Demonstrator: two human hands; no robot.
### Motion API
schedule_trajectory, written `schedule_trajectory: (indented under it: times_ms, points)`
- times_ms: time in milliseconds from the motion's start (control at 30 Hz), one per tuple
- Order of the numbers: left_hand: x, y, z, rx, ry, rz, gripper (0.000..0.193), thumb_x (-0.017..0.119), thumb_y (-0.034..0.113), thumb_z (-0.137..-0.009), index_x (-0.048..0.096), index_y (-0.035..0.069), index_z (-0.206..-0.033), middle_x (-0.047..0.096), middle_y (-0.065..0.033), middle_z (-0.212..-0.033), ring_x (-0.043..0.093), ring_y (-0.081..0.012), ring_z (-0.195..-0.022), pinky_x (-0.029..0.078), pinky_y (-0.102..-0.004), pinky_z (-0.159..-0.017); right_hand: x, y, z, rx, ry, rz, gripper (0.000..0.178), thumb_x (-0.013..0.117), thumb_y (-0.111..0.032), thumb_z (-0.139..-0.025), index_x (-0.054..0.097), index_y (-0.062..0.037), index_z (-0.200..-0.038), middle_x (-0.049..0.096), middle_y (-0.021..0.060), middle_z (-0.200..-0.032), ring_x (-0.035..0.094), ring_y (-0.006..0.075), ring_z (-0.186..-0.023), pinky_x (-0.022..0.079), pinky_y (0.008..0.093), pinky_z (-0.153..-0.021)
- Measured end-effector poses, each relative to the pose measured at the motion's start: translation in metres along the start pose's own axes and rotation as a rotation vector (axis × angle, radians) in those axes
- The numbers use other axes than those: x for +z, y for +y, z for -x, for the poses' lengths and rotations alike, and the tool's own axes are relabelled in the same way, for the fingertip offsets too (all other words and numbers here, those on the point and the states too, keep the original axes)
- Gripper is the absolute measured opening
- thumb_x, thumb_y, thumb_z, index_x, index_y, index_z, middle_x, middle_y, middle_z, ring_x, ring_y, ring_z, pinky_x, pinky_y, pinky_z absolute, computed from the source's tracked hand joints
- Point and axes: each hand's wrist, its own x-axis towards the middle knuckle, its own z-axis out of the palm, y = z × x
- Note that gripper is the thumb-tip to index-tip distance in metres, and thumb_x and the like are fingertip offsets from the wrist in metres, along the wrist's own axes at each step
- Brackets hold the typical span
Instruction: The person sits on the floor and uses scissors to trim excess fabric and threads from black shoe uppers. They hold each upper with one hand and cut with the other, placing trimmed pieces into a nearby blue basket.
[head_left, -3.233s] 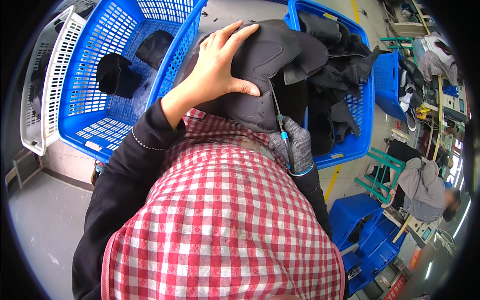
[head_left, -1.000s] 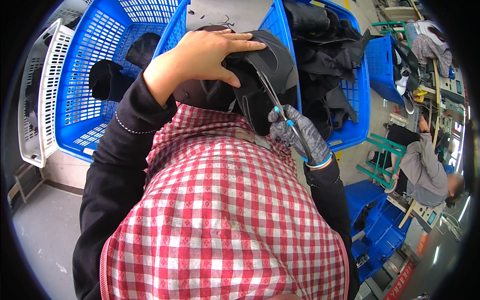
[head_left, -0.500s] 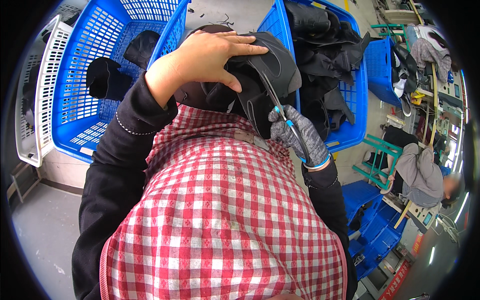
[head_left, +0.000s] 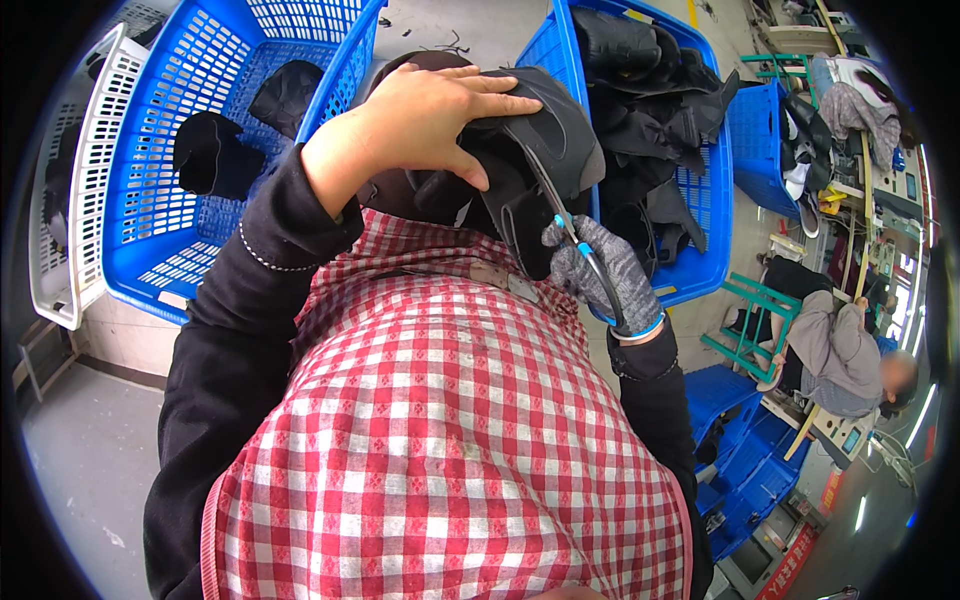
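A black shoe upper (head_left: 575,145) with a dark inset panel lies over the dark bulk in front of my apron. My left hand (head_left: 425,115), bare, rests on it with fingers spread and thumb apart, pressing its top. My right hand (head_left: 605,270) wears a grey knitted glove and is closed round a pair of scissors (head_left: 571,225) with light-blue bands near the pivot. The scissor blades point up and left, lying against the upper's edge. Whether they cut into the material I cannot tell. A folded black flap (head_left: 525,235) hangs below the blades.
A blue slatted basket (head_left: 150,150) with a few black pieces stands at left, beside a white basket (head_left: 90,200). Close at right, another blue basket (head_left: 715,255) is heaped with black pieces. Farther right, a person (head_left: 840,350) sits near a green metal frame (head_left: 750,325).
My right hand and the scissors have shifted slightly right and down. My left hand has moved a little to the right, still spread on the upper.
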Motion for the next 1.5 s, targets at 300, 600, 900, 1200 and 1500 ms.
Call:
schedule_trajectory:
  times_ms: [300, 600, 900, 1200, 1500]
  points:
    - [-0.001, 0.012, 0.001, -0.054, -0.047, -0.01, 0.1, 0.093, 0.048, -0.062, 0.05, 0.042, -0.153, 0.051, -0.0003, -0.159, 0.051, -0.0305, -0.144, 0.048, -0.05, -0.112, 0.002, -0.009, -0.001, -0.019, 0.001, 0.096, 0.041, 0.076, -0.023, -0.097, 0.062, 0.0017, -0.126, 0.065, -0.001, -0.079, 0.06, 0.0074, -0.067, 0.045, 0.0214, -0.058]
    - [0.003, 0.023, 0.002, -0.088, -0.042, -0.098, 0.101, 0.093, 0.05, -0.064, 0.047, 0.045, -0.154, 0.05, 0.0017, -0.16, 0.048, -0.0276, -0.146, 0.044, -0.0579, -0.112, -0.022, -0.012, -0.007, 0.237, -0.172, -0.423, 0.027, 0.055, -0.015, -0.109, 0.063, 0.0022, -0.128, 0.071, 0.0084, -0.104, 0.071, 0.0123, -0.092, 0.059, 0.0256, -0.076]
    - [0.005, 0.03, 0.004, -0.124, -0.013, -0.11, 0.102, 0.092, 0.052, -0.063, 0.047, 0.043, -0.154, 0.049, 0.005, -0.161, 0.046, -0.0247, -0.148, 0.043, -0.0594, -0.112, -0.037, -0.011, -0.007, 0.284, -0.195, -0.435, 0.034, 0.052, -0.024, -0.111, 0.059, 0.0021, -0.132, 0.07, 0.0123, -0.111, 0.071, 0.0176, -0.095, 0.06, 0.0273, -0.075]
    - [0.016, 0.032, 0.004, -0.132, 0.042, -0.137, 0.102, 0.092, 0.052, -0.062, 0.048, 0.041, -0.154, 0.05, 0.0052, -0.159, 0.047, -0.0248, -0.147, 0.039, -0.0639, -0.113, -0.012, -0.032, -0.003, 0.195, -0.067, 0.262, 0.035, 0.06, -0.035, -0.107, 0.066, -0.0027, -0.121, 0.071, 0.0066, -0.099, 0.069, 0.0118, -0.081, 0.056, 0.0245, -0.068]
    - [0.025, 0.029, 0.011, -0.15, 0.15, 0.048, 0.082, 0.088, 0.045, -0.073, 0.057, 0.036, -0.148, 0.053, 0.0043, -0.157, 0.045, -0.0251, -0.148, 0.033, -0.0677, -0.118, 0.003, -0.038, 0.006, 0.18, -0.106, 0.12, 0.041, 0.066, -0.041, -0.103, 0.062, -0.0034, -0.119, 0.066, -0.0008, -0.076, 0.057, 0.0044, -0.057, 0.041, 0.018, -0.05]
